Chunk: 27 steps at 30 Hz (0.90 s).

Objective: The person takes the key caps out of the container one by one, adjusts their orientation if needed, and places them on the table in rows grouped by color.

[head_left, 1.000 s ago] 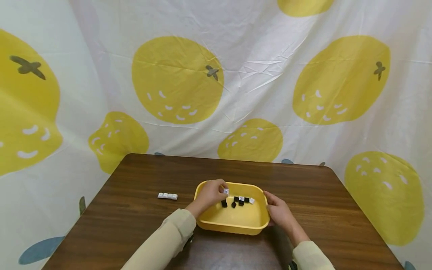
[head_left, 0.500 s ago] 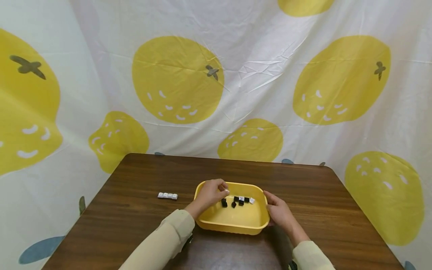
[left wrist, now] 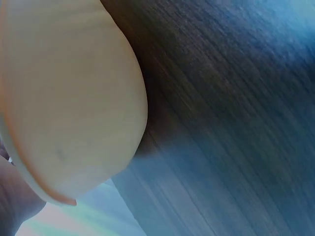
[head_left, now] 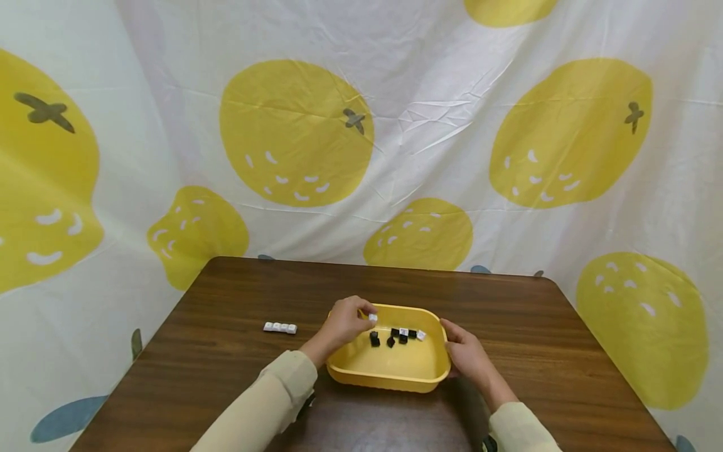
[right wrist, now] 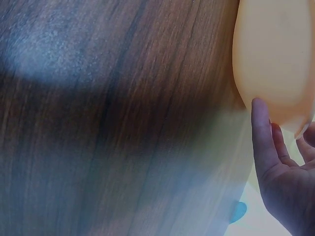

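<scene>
Pinches a small white piece (head_left: 373, 318) narrowly between thumb and fingers of the left hand (head_left: 344, 320) over the yellow tray (head_left: 390, 380), gripping its side with the right hand (head_left: 469, 353).

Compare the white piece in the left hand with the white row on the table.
Number: the held piece is single; the row has four pieces side by side.
Support: the held piece is pinched by the left hand; the row rests on the table.
Place: the held piece is over the tray; the row is outside it.
Shared: both white.
</scene>
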Each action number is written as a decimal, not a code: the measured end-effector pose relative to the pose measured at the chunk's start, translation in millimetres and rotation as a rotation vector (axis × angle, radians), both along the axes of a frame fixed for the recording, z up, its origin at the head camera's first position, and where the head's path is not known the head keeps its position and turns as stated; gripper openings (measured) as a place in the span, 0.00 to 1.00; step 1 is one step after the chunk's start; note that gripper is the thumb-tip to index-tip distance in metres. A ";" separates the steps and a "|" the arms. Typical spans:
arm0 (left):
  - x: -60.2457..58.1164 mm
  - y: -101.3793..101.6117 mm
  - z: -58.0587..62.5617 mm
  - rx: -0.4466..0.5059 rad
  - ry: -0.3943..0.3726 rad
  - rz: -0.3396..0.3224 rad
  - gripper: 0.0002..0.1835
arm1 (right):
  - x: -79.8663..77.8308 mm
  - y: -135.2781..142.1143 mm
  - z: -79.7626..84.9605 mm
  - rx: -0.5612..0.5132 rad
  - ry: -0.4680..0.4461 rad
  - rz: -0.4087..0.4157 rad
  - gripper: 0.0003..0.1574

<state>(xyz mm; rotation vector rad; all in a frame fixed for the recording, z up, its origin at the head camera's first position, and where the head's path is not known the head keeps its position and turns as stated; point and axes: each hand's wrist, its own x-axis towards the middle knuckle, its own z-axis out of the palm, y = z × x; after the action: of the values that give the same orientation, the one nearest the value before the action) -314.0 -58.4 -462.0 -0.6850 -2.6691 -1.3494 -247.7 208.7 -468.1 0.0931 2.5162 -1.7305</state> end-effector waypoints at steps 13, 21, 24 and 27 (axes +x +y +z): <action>-2.1 -15.6 5.3 0.041 -0.041 0.039 0.11 | 0.5 -0.3 -0.2 -0.020 -0.011 -0.003 0.36; -4.2 -29.0 10.0 0.064 -0.034 0.088 0.09 | 0.3 -0.3 -0.2 -0.030 -0.013 -0.003 0.36; -4.8 -35.8 11.1 0.078 -0.029 0.110 0.08 | 0.5 -0.2 0.2 -0.024 -0.013 -0.005 0.36; -5.6 -43.9 11.5 0.084 -0.030 0.130 0.08 | 0.2 -0.3 0.2 -0.016 -0.015 -0.004 0.36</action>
<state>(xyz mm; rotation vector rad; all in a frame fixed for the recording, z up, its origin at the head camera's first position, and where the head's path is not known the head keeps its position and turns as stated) -319.6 -102.2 -450.6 -0.4782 -2.6104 -1.4383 -247.5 208.4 -467.9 0.1098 2.4937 -1.7441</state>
